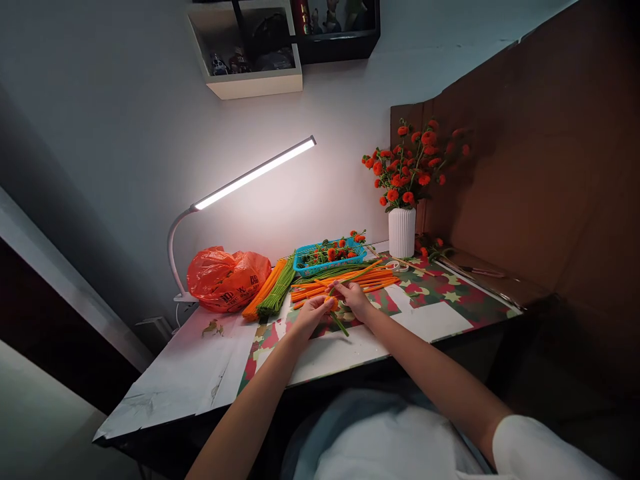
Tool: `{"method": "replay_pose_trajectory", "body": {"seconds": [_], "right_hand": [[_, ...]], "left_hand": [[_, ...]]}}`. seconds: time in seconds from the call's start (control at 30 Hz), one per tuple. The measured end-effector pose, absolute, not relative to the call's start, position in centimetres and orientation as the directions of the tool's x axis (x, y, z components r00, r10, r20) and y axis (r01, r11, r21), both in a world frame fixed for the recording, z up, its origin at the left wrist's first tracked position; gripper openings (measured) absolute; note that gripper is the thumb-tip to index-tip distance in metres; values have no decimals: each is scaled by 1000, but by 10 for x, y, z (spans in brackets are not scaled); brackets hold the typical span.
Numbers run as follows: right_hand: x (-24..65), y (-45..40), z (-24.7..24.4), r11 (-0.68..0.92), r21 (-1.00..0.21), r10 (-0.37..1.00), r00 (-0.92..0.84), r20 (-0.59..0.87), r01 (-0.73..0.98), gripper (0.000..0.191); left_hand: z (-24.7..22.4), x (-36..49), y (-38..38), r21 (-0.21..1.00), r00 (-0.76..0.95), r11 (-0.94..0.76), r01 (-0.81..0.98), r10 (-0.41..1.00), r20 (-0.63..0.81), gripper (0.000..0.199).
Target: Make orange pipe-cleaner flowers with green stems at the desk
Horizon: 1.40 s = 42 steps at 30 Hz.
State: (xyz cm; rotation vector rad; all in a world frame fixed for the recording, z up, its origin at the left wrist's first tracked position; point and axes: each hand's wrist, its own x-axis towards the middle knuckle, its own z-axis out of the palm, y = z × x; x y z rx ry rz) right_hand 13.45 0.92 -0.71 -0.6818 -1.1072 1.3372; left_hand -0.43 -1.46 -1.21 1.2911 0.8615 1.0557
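Note:
Both hands meet over the middle of the table. My left hand [315, 312] has its fingers closed on a small orange piece [331, 303]. Beside it, my right hand [353, 299] pinches a green stem [340, 325], whose lower end slants down toward the table's front edge. The fingertips partly hide where orange and green meet. Loose orange stems [373, 280] lie just behind the hands, and green stems [330, 272] lie beyond those. To the left are an orange bundle [264, 293] and a green bundle [280, 288], side by side.
A blue basket [330, 267] of small orange flowers is at the back. A white vase [402, 233] with orange flowers stands right of it. On the left are a red plastic bag [225, 280] and a lit lamp [255, 173]. Pliers-like tool [483, 272] and white tape roll [392, 265] lie right.

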Motion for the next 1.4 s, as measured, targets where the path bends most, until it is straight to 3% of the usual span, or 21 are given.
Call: {"method": "replay_pose_trajectory", "body": {"seconds": [0.13,0.4,0.87,1.4], "right_hand": [[135,13,-10,194,-907,971,-58,232,-373,43],[135,17,-17,313,-932,924,-167,343,-181,37],[130,14,-14,206,-920,974,-20,225,-334,45],[131,10,-8,116,-945,993,47,107,-305,42]], "left_hand": [[-14,-6,-13,995,282,-51,-82,957,73,46],[-14,-6,-12,996,261,-71,-56,962,83,52],[-11,-2,-9,980,285,-197,-42,937,201,42],[-12,-4,-8,977,335,-211,9,922,196,43]]}}
